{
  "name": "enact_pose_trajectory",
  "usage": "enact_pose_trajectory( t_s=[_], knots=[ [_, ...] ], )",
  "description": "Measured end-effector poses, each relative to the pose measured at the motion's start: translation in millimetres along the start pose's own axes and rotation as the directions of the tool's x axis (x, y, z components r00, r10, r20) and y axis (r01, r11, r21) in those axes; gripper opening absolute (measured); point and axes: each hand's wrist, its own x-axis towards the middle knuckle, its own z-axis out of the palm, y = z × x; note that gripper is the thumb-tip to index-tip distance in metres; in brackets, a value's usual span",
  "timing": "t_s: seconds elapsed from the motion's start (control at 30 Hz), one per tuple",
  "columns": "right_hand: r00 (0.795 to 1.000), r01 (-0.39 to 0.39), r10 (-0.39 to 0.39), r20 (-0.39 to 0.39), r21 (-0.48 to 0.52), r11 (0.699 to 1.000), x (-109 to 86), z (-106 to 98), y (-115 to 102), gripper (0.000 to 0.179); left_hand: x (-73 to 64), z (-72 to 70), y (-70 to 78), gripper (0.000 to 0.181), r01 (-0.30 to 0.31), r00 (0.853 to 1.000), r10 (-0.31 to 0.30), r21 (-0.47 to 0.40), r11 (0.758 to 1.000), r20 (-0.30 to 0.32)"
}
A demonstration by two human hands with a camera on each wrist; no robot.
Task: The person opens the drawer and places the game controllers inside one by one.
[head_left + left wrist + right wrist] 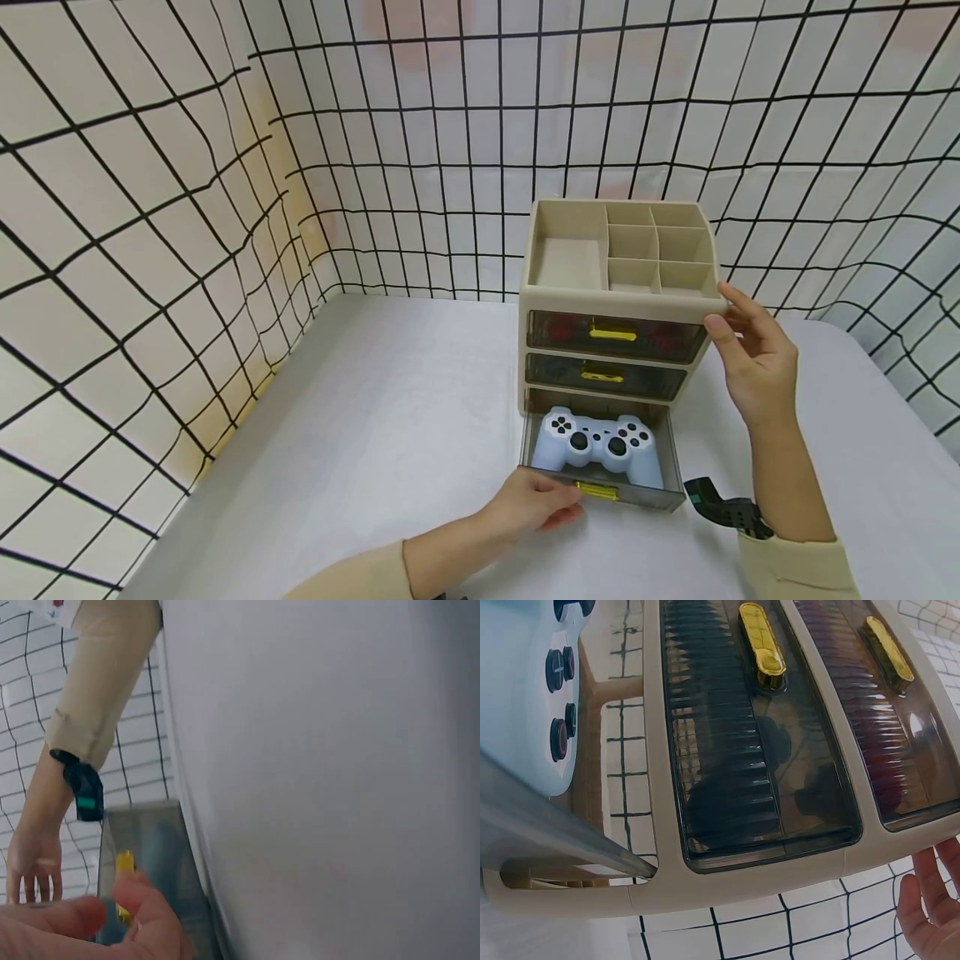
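Note:
A pale blue game controller point(597, 442) with dark sticks and buttons lies in the pulled-out bottom drawer point(670, 500) of a beige desktop organizer point(622, 302). At the drawer's front, my left hand point(528, 500) has curled fingers at the left end of the yellow handle point(597, 492); the left wrist view shows a fingertip over this handle point(124, 862). My right hand point(761, 367) touches the organizer's upper right corner, thumb toward the front. In the right wrist view, this hand's fingers point(928, 889) lie fairly straight against the side wall.
Above the pulled-out drawer are two shut, dark see-through drawers, the upper drawer point(555, 332) and the middle drawer point(551, 371). Dividers point(632, 258) split the organizer's top into compartments. A white table point(375, 400) lies beneath, and black grid fencing point(420, 167) stands behind and beside it.

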Motion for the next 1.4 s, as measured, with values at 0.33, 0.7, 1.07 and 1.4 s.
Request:
enact_pose_trajectory(
  t_s=[0.33, 0.7, 1.07, 1.4],
  knots=[
    [1.000, 0.000, 0.000, 0.004, 0.001, 1.000, 0.4, 1, 1, 0.042, 1.4, 14.7, 0.4, 0.022, 0.083, 0.996, -0.089, -0.203, 0.976, -0.021],
    [1.000, 0.016, -0.016, 0.002, 0.020, 1.000, 0.8, 1, 0, 0.042, 4.4, 18.1, 4.3, 0.017, 0.077, 0.995, -0.091, -0.251, 0.965, -0.045],
    [1.000, -0.003, 0.003, -0.005, 0.001, 1.000, -0.1, 0, 1, 0.042, 17.2, 16.6, 13.3, 0.016, 0.054, 0.994, -0.078, -0.267, 0.962, -0.080],
    [1.000, -0.002, 0.002, -0.004, -0.009, 1.000, -0.2, -1, 0, 0.042, 34.7, 18.2, 19.1, 0.019, 0.020, 0.991, -0.054, -0.254, 0.967, -0.124]
  ],
)
